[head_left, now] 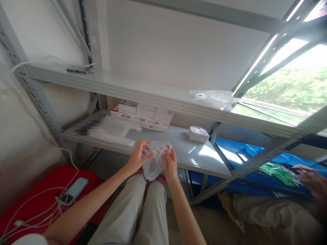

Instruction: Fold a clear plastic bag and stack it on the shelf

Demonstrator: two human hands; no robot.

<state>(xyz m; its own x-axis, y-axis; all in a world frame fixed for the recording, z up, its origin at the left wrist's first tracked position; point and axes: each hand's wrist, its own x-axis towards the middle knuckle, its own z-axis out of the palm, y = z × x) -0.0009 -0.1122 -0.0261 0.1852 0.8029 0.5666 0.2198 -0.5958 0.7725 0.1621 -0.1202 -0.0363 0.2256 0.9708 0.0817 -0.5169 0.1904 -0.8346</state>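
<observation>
A clear plastic bag (154,165) hangs in front of the lower shelf, above my knees, its top bunched up. My right hand (170,162) is closed on the gathered top at the right, with fingers and thumb pinched together. On the bag's other side is my left hand (139,156), its fingers curved and a gap between thumb and forefinger. Its thumb tip meets the bag's left edge. Behind, a flat pile of clear plastic bags (112,129) lies on the shelf. Whether the held bag contains anything, I cannot make out.
Stacked white boxes (145,117) and a plastic-wrapped stack (198,134) stand on the lower shelf (178,136). Another plastic bag (214,97) lies on the upper shelf. A power bank (74,191) and cables rest on a red surface. At right, another person's hand (310,178) is beside green packaging (281,173).
</observation>
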